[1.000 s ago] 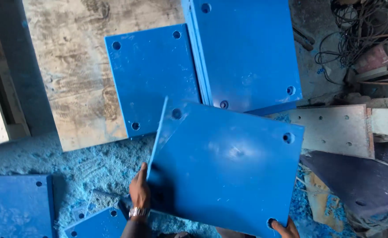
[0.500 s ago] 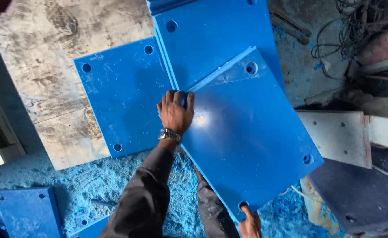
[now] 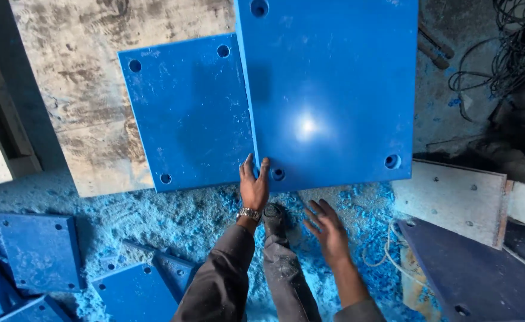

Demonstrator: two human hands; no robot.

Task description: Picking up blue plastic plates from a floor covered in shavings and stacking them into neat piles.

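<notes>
On the worn board (image 3: 77,101), the big blue panel (image 3: 328,89) overlaps a smaller one (image 3: 188,113), its near corner touched by the left hand (image 3: 254,185) with fingers spread, right hand (image 3: 328,229) open and empty nearby; it looks stiff, heavy, slick, best held by its edges.

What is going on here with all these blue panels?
A person stands over a large blue panel with corner holes that lies overlapping a second blue panel on a worn board. The left hand presses on the large panel's near edge; the right hand hovers open just below it. Blue shavings and smaller blue panels cover the floor.
</notes>
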